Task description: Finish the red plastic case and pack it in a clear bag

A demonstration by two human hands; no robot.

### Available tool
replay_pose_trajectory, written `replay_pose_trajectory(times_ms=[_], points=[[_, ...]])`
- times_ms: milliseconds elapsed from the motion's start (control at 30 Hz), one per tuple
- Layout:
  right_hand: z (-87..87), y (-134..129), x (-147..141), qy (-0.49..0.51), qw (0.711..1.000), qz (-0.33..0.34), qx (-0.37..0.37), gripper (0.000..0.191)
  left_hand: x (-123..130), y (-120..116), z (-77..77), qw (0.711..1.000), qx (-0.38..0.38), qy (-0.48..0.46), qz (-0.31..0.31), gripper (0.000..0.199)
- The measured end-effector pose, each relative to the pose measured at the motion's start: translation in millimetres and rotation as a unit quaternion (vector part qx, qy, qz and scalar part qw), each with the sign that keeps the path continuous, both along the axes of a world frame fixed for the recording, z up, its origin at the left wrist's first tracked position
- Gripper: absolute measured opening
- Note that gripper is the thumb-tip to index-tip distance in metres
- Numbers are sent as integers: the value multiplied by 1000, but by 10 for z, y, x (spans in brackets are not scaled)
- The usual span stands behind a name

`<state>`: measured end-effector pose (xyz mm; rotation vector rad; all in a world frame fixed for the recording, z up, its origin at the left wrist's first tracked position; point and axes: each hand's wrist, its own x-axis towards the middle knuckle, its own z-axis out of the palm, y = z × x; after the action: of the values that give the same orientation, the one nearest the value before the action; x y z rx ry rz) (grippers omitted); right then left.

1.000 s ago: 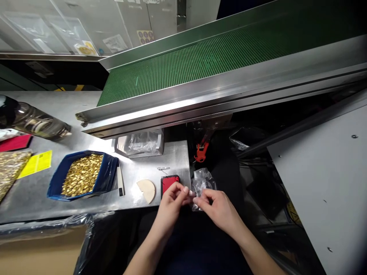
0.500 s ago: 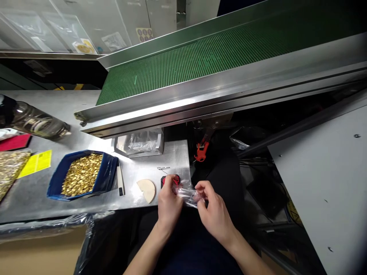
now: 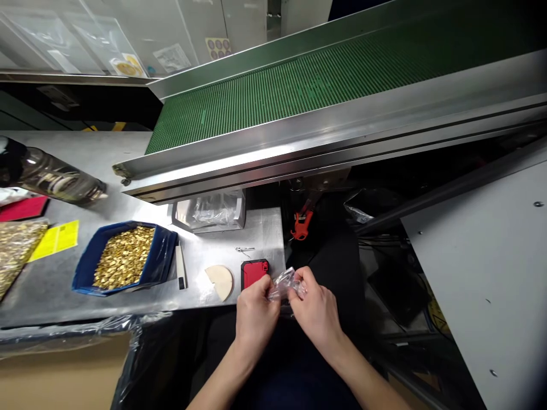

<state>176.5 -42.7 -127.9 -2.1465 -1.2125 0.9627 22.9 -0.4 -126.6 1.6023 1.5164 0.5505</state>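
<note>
Plastic bag (image 3: 282,283): clear, crumpled, held between two hands just beside the front right corner of the worktop (image 3: 209,249); contents cannot be told.
Left hand (image 3: 257,316): grip closed on the bag's left side, thumb uppermost, fingers curled under.
Right hand (image 3: 317,310): grip closed on the bag's right side, pinched between thumb and fingers.
Box (image 3: 255,271): red and black, on the worktop just beyond the left hand, its near end partly hidden.
Wooden disc (image 3: 220,281): pale, flat, a notch out of its left side; left of the box, apart from it.
Knife (image 3: 180,266): white, slim, dark at the near end, between disc and bin.
Blue bin (image 3: 87,263): filled with small gold pieces (image 3: 123,258).
Metal item (image 3: 245,249): small, behind the box; kind cannot be told.
Yellow paper (image 3: 55,240): flat, left of the bin, beside a filled bag (image 3: 19,247).
Orange-handled tool (image 3: 301,226): beyond the hands, off the worktop's right edge.
Clear tray (image 3: 239,212): plastic packaging inside, partly under the conveyor.
Bottle (image 3: 64,179): see-through, dark cap, far left.
Conveyor (image 3: 256,97): green ribbed belt, metal sides, slanting across the back.
</note>
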Motion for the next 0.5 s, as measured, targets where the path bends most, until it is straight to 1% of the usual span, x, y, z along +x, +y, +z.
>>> replay_pose_trajectory(times_ms=[100, 133, 200, 267, 333, 367, 400, 433, 467, 500], points=[[-21, 47, 106, 22, 1000, -3, -11, 25, -69, 29, -26, 999, 14, 18, 37, 24], [-21, 55, 115, 23, 1000, 0, -6, 25, -99, 37, -31, 999, 17, 23, 42, 24], [-11, 61, 81, -21, 999, 25, 13, 19, -161, 22, -34, 1000, 4, 19, 19, 21], [10, 68, -1, -72, 995, 66, 16, 19, -218, -51, -28, 999, -28, 2, -29, 18], [43, 94, -85, -79, 992, 101, 1, 31, -271, -170, -14, 996, -61, -20, -64, 20], [67, 115, -112, -77, 991, 108, -7, 39, -300, -232, -4, 994, -74, -32, -69, 23], [95, 139, -124, -68, 991, 113, -14, 43, -333, -286, 7, 993, -86, -45, -65, 26], [126, 164, -119, -42, 991, 126, -18, 42, -374, -326, 19, 992, -98, -60, -51, 29], [156, 184, -98, 3, 989, 149, -18, 36, -422, -347, 31, 991, -109, -77, -27, 35], [180, 196, -65, 62, 982, 179, -16, 24, -482, -346, 43, 988, -121, -94, 8, 40]])
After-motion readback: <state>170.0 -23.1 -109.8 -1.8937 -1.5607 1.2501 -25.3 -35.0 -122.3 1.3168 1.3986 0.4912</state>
